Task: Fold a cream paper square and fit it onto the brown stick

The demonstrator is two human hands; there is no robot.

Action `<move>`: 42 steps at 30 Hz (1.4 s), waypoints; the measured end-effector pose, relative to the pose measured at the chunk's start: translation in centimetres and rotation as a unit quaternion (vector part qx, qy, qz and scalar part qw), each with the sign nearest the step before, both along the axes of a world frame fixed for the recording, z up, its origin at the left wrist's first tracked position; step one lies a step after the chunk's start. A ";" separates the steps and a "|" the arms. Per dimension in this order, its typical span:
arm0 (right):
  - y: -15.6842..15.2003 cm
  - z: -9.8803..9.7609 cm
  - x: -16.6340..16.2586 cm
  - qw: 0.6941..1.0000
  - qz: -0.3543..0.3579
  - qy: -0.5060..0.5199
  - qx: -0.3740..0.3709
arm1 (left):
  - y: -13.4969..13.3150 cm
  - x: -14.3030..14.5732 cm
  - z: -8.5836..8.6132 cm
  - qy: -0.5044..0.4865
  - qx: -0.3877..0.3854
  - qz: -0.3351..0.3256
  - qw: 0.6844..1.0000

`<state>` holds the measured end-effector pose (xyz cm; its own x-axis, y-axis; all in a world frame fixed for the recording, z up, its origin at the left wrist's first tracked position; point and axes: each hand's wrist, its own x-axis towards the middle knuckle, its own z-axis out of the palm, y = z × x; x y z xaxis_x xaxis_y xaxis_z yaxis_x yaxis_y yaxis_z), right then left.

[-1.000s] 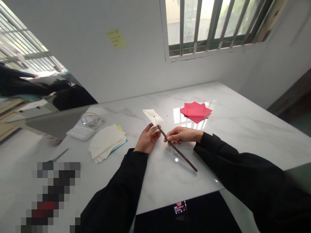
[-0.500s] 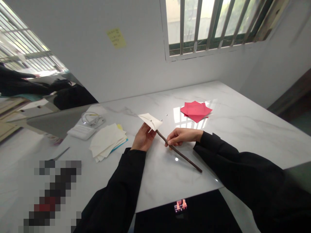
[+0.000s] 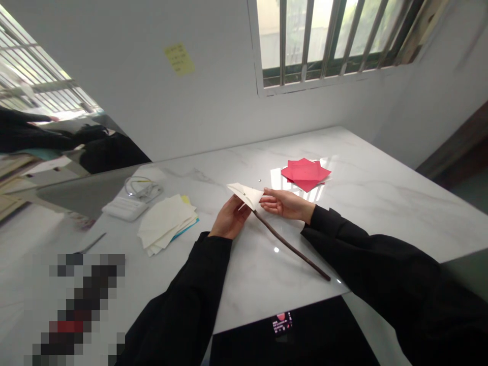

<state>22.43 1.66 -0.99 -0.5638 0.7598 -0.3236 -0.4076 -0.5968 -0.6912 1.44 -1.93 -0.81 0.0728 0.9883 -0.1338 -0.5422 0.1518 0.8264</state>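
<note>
A white folded-paper pinwheel (image 3: 247, 195) with a small shiny pin at its middle sits at the upper end of a thin dark brown stick (image 3: 292, 248). My left hand (image 3: 230, 219) is closed around the joint from below, some fingers hidden behind the paper. At the pinwheel's right corner is my right hand (image 3: 286, 204), its fingers stretched out and apart, the tips at or very near the paper. The stick slants down toward the table's front edge, its lower end free of both hands.
On the marble-patterned table (image 3: 213, 168) lie red paper sheets (image 3: 306, 173), cream sheets (image 3: 165, 221), a white box with a cable (image 3: 124, 206) and a tiny shiny bead (image 3: 260, 180). A dark blade-like tool (image 3: 93, 244) is partly pixelated. A dark screen (image 3: 247, 335) lies in front.
My right hand has let go of the stick and moved up to the pinwheel's right corner. The pinwheel has shifted slightly right and turned, and the stick's lower end has swung right and down.
</note>
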 end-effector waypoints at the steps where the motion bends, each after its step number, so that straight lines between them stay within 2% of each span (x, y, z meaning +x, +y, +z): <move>1: 0.1 -0.1 0.0 1.000 -0.007 0.009 -0.010 | 0.0 0.1 -0.1 0.003 0.003 -0.005 1.000; 4: 0.0 -0.2 -0.1 0.999 -0.014 0.015 -0.028 | -0.1 0.2 -0.4 0.015 0.006 -0.021 1.000; 9: -0.4 -0.2 -0.5 0.999 0.013 0.018 -0.024 | -0.1 0.3 -0.5 0.030 0.003 -0.036 0.999; 26: -0.5 -0.2 -0.6 1.000 0.018 -0.004 -0.018 | 0.0 0.1 -0.6 0.018 -0.028 -0.030 0.999; 32: -0.4 -0.3 -0.7 1.000 0.017 -0.007 -0.023 | -0.3 0.3 -0.2 0.010 -0.017 -0.031 0.999; 42: -0.9 0.2 -0.7 0.999 0.033 -0.003 0.000 | 0.0 0.2 -0.6 0.028 0.001 -0.030 0.999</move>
